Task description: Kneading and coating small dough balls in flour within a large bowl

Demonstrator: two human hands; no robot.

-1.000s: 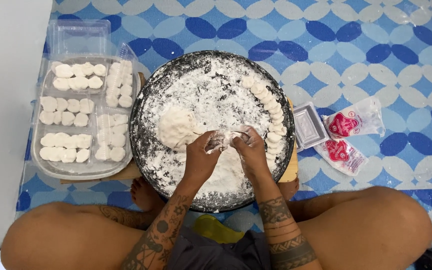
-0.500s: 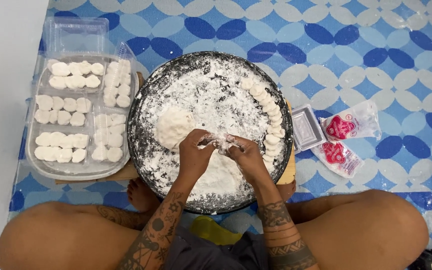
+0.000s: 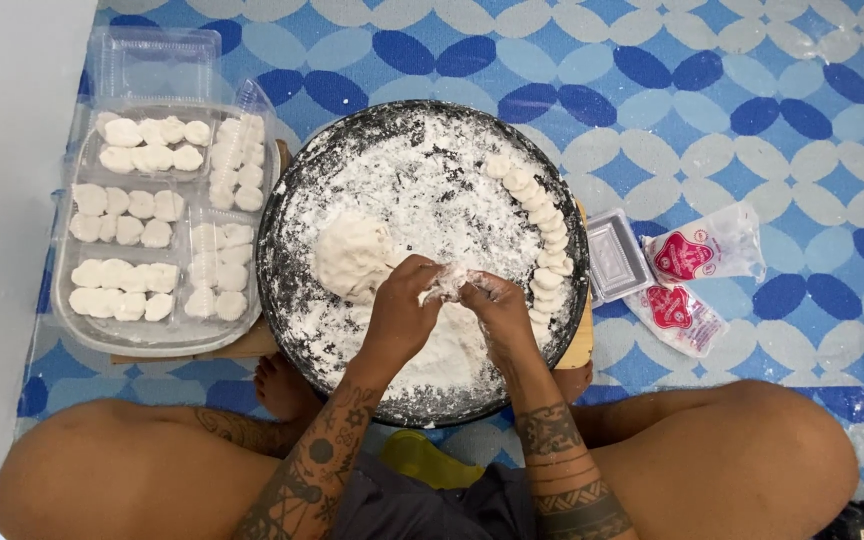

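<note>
Your left hand (image 3: 402, 310) and right hand (image 3: 497, 310) pinch one small dough piece (image 3: 449, 283) between them, both grips closed on it. White, floury, ragged-edged. It hangs over the round tray's (image 3: 292, 190) near half, just right of the dough lump (image 3: 352, 257).

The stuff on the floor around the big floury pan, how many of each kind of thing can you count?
Round dark pan: 1
Clear plastic trays holding dough pieces: 1
Empty clear tray: 1
Small empty grey container: 1
Plastic bags with red labels: 2
Big dough lump: 1
Total: 7
</note>
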